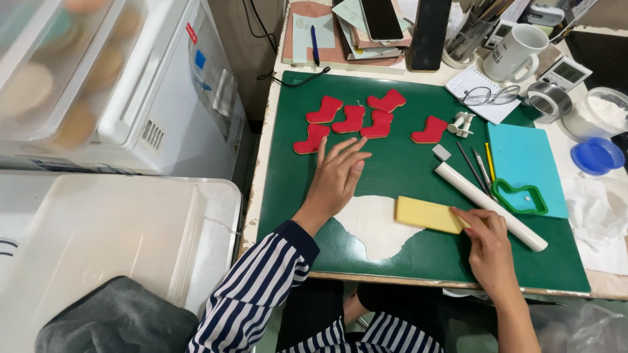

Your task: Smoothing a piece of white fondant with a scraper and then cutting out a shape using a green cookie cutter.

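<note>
Green mat (405, 170), thin white fondant sheet (376, 229), yellow smoother (428, 214) flat on it

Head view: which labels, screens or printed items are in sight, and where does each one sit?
Phone: top centre on papers, dark blank screen.
Small device: top right, white, grey screen.
Mug: top right, white, dark print.
Barcode sticker: white, on white appliance, left.
Notepad: white, spiral-bound, under glasses.

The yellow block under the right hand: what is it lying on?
The yellow block lies flat on a rolled white sheet, which is spread on the green mat. The right hand covers its right end, so what lies under that end is hidden.
</note>
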